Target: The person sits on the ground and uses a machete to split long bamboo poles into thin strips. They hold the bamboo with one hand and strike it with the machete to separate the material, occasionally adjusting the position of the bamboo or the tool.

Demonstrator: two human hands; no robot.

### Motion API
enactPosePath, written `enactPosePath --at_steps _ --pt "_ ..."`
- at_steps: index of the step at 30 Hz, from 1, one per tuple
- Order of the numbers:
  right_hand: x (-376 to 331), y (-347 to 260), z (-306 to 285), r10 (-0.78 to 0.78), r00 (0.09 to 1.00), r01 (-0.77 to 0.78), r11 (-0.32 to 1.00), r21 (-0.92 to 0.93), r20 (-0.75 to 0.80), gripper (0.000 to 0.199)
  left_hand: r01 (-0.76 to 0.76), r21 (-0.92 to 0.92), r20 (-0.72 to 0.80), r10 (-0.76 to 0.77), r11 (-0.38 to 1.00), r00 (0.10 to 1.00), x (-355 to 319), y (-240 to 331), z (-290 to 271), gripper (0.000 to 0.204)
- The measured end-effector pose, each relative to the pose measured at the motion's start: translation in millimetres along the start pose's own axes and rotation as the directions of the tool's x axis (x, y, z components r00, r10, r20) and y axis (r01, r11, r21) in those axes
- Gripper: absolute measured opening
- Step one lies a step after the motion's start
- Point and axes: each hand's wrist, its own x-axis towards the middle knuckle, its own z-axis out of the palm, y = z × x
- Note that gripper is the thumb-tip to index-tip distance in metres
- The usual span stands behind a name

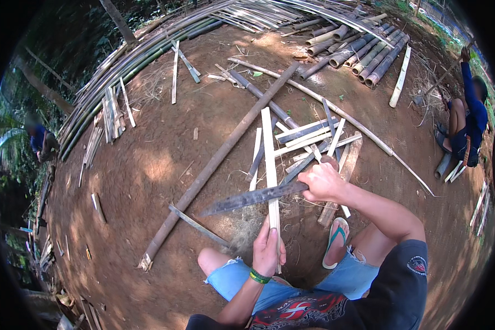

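Observation:
My left hand (267, 252) is closed round the lower end of a pale split bamboo strip (270, 159), which points up and away from me. In my right hand (322, 180) is the handle of a machete (242, 199). Its long dark blade reaches leftward across the strip, a little above my left hand; whether the edge bites into the bamboo I cannot tell. Just beyond my right hand lies a loose heap of cut bamboo strips (308, 135), some pale inside, some dark-skinned. A wider bamboo slat (329, 208) lies near my sandalled foot (335, 242).
A long bamboo pole (220, 159) slants over the dirt ground, with a thinner pole (335, 107) beyond. Thick bamboo culms (363, 55) are stacked at the back right, green poles (126, 71) along the far left. One person (470, 115) sits at the right; another (38, 137) is far left.

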Motion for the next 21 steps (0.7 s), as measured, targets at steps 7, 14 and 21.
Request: enactPosePath --at_steps 7,14,21 --pt "19.0 88.4 -23.0 0.46 0.815 -0.399 0.887 0.234 -0.352 0.024 0.163 -0.288 0.213 -0.103 0.944 0.972 -34.8 -19.9 -8.1 0.051" --pt "-4.3 -23.7 -8.2 0.062 0.998 -0.06 0.995 0.082 -0.024 0.02 0.271 -0.677 0.286 -0.094 0.685 0.954 24.0 3.4 -8.3 0.045" --pt "-9.6 -41.5 -3.6 -0.062 0.998 0.062 0.998 0.014 0.019 0.022 0.014 -0.335 0.063 0.007 0.942 0.998 21.4 8.6 -0.3 0.05"
